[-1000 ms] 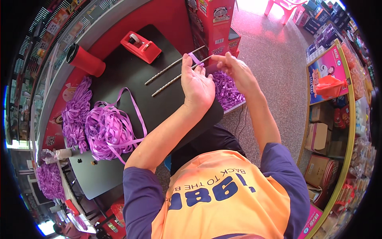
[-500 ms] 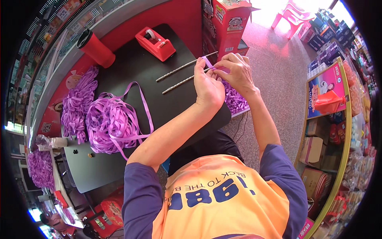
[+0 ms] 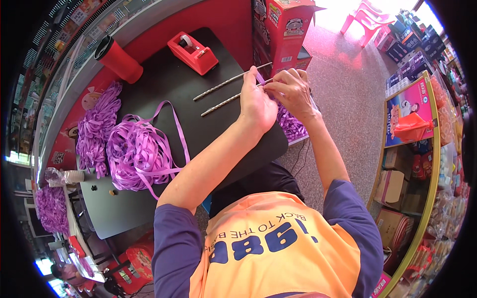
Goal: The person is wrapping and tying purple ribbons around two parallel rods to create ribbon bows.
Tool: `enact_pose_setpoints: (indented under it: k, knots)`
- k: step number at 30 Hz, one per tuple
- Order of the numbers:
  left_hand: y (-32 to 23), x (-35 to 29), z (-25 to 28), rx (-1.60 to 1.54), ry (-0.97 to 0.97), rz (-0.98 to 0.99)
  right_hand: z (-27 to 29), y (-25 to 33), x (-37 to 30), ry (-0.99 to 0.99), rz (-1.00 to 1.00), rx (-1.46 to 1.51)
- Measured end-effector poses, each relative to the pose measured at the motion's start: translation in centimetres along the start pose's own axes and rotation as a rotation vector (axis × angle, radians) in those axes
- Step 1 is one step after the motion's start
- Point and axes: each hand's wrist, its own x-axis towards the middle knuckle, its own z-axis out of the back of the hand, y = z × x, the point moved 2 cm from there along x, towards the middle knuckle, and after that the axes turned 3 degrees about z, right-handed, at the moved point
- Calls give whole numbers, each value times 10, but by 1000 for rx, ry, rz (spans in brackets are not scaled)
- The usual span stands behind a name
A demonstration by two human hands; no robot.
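Observation:
A short stretch of purple ribbon (image 3: 260, 78) runs between my two hands, beyond the right edge of the black table. My left hand (image 3: 257, 104) holds it, palm turned up, with its inner fingers partly hidden. At its other end, my right hand (image 3: 292, 93) pinches the ribbon between thumb and fingers. Two long, spiral metal rods like drill bits, the far rod (image 3: 219, 85) and the near rod (image 3: 222, 104), lie side by side and pass behind my left hand. A loose heap of purple ribbon (image 3: 136, 154) rests left of my left forearm, with one strand looping toward it.
A red tape dispenser (image 3: 193, 52) and a red tumbler (image 3: 118, 59) stand at the black table's (image 3: 198, 124) far side. More bundled ribbon (image 3: 98, 129) lies at the left. Below my hands sits a container of small purple ribbon pieces (image 3: 290, 124). A tall red box (image 3: 285, 37) stands beyond.
My hands have shifted slightly left, and the right hand has turned a little. The ribbon is still between them. The rods and heap look much the same.

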Motion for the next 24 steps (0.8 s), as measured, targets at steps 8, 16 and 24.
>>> enact_pose_setpoints:
  k: [8,16,24]
  knots:
    - [8,-12,1,-127,-83,-127,2,1,0,-36,20,-29]
    - [18,-8,6,-225,-103,-204,10,4,17,29,84,-17]
    - [24,-9,5,-62,-103,-222,-19,-11,113,142,-242,658]
